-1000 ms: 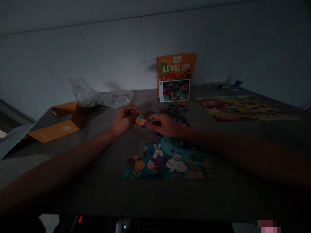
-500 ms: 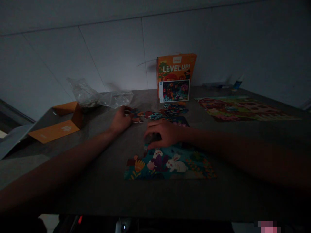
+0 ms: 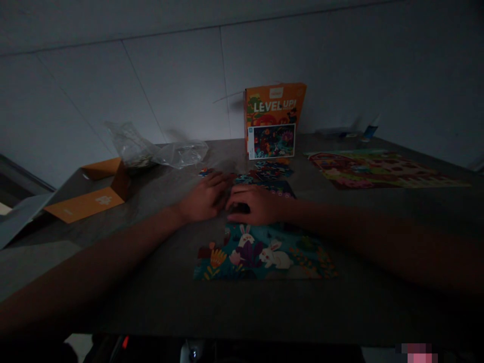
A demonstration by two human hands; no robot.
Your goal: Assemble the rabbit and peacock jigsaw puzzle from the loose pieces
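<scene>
A partly joined jigsaw puzzle (image 3: 242, 267) with white rabbits and flowers lies in front of me. Over its upper left edge my right hand (image 3: 255, 205) is curved, its thumb and fingers apart with a dark gap between them. Just left of it, almost touching, is my left hand (image 3: 206, 197). Its fingers are curled down and together, and whatever is in them is hidden. Beyond both hands lies a heap of loose puzzle pieces (image 3: 274, 171). A few small pieces (image 3: 204, 172) lie behind my left hand.
An orange LEVEL UP box (image 3: 274, 107) stands at the back, a picture card (image 3: 274, 142) leaning on it. Clear plastic bags (image 3: 183, 153) and an open orange box (image 3: 88, 201) are at left. Another puzzle (image 3: 359, 171) and a small blue-and-white bottle (image 3: 370, 132) are at right.
My left hand has moved right and nearer to me, from the loose pieces to beside my right hand. My right hand has hardly shifted; its thumb is a little closer to its fingers.
</scene>
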